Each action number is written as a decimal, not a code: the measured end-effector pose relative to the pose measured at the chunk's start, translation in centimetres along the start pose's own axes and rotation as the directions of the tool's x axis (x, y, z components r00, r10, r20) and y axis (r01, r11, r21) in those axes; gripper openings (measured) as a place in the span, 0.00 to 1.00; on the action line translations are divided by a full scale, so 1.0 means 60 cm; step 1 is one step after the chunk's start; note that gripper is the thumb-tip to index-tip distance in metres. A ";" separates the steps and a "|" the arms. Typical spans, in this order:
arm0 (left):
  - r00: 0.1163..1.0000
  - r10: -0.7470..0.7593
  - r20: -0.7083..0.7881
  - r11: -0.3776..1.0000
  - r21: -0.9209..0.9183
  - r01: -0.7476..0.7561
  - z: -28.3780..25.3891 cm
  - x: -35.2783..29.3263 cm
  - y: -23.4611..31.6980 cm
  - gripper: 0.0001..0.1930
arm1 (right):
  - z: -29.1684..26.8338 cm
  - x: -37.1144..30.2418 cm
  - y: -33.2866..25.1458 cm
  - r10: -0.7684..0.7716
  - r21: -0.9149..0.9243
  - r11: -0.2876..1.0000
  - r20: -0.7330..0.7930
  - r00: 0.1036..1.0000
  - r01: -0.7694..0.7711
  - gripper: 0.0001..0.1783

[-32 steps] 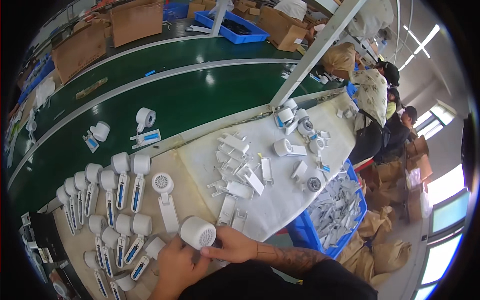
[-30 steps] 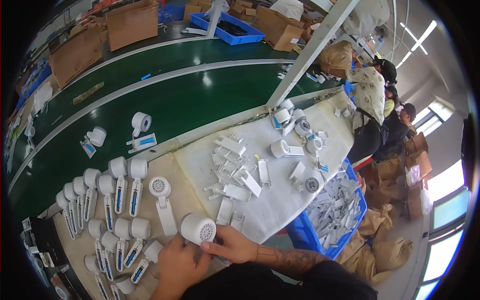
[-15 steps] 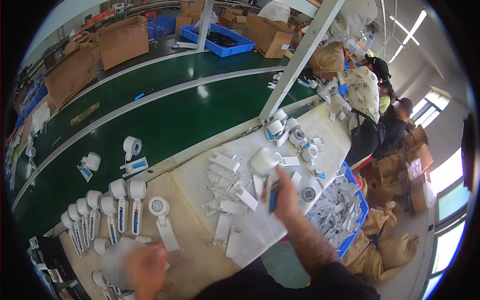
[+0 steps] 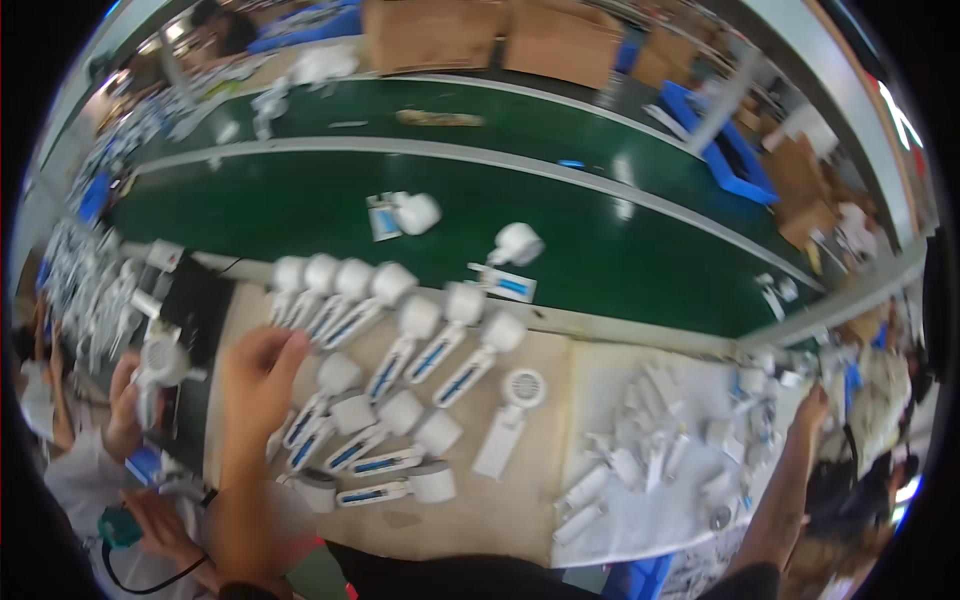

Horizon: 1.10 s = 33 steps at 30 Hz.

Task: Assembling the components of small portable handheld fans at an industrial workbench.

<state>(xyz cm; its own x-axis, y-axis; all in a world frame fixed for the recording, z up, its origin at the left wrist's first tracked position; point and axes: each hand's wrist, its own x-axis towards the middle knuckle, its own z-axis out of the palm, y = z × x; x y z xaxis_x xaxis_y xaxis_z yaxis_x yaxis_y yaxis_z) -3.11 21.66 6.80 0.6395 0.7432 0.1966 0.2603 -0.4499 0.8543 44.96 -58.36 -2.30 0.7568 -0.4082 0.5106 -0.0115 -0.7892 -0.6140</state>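
My left hand (image 4: 262, 380) is raised at the left edge of the tan work surface, beside the row of white handheld fans (image 4: 395, 285). Its fingers look curled in, and blur hides anything they may hold. My right arm stretches far to the right, where my right hand (image 4: 815, 408) is at the small white fan parts (image 4: 755, 380); its fingers do not show clearly. Several more fans (image 4: 400, 410) lie in the middle, their handles open on blue strips. One fan with a closed white handle (image 4: 508, 425) lies apart, grille up.
White plastic handle shells (image 4: 640, 430) are heaped on the white sheet. On the green conveyor (image 4: 320, 200) lie two opened fans (image 4: 515, 245). At left a co-worker's hand (image 4: 122, 405) holds a white fan (image 4: 163, 362). Cardboard boxes (image 4: 430, 40) stand at the back.
My view has swung left. My right hand, earlier shut on a white fan over the shells, is now at the far right. My left hand has moved up beside the row of fans.
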 end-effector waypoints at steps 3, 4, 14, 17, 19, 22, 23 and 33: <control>0.999 0.054 0.005 0.997 0.052 -0.054 0.052 0.120 -0.030 0.11 | 0.016 -0.114 -0.134 -0.253 0.294 0.932 0.106 0.962 0.213 0.11; 0.999 0.044 -0.030 0.998 0.045 -0.042 0.067 0.154 -0.020 0.12 | 0.032 -0.158 -0.198 -0.294 0.252 0.937 0.196 0.935 0.242 0.08; 0.970 -0.111 0.215 0.796 0.604 -0.043 0.323 0.337 -0.054 0.39 | 0.246 -0.518 -0.796 -0.582 0.484 0.794 0.780 0.229 0.369 0.34; 0.978 -0.073 0.197 0.760 0.645 -0.073 0.314 0.345 -0.072 0.34 | 0.358 -0.583 -0.854 -0.584 0.452 0.797 0.744 0.324 0.400 0.40; 0.982 0.006 0.188 0.779 0.615 -0.122 0.304 0.351 -0.087 0.32 | 0.393 -0.601 -0.873 -0.478 0.375 0.866 0.815 0.327 0.331 0.39; 0.970 0.226 0.092 0.928 0.282 -0.243 0.293 0.334 -0.067 0.30 | 0.411 -0.577 -0.845 -0.546 0.462 0.837 0.677 0.493 0.292 0.34; 0.928 0.372 0.007 0.904 0.225 -0.364 0.280 0.325 -0.061 0.28 | 0.402 -0.560 -0.838 -0.575 0.502 0.811 0.588 0.569 0.301 0.33; 0.901 0.427 0.082 0.809 -0.480 -0.339 0.196 0.094 0.139 0.31 | 0.149 -0.433 -0.568 -0.379 0.265 0.924 0.549 0.745 0.274 0.29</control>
<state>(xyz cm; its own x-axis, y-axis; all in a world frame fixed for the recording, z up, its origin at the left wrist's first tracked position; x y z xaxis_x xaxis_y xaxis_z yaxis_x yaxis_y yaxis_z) 11.17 16.29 9.39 0.7466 0.4367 0.5019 -0.3539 -0.3780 0.8555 31.55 -16.74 0.00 0.9271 0.2465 0.2824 0.3702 -0.7200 -0.5869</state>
